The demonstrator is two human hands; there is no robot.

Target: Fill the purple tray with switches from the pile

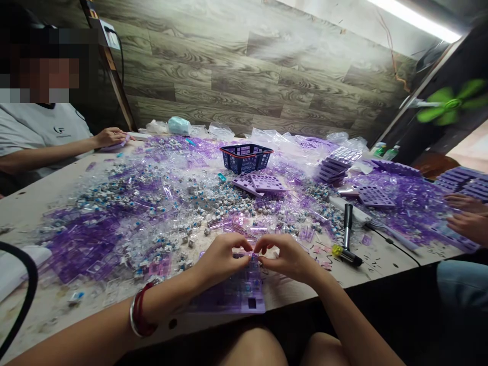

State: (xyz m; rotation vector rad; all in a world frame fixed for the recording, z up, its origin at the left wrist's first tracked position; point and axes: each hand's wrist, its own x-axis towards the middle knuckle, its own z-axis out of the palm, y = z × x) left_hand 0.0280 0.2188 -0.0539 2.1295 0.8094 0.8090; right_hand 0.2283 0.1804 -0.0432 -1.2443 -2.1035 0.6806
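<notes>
Worktop: strewn with loose key switches and clear purple trays.
Purple tray: lies at the near edge under both hands; a few cells look filled, most seem bare.
Left hand: fingertips pressed together, pinching a small part over the tray's far end.
Right hand: pinching likewise, fingertips nearly meeting the left's.
Screwdriver: lies just right, untouched.

wall: grey wood-grain panels | ceiling light strip: lit | green fan: right
</notes>
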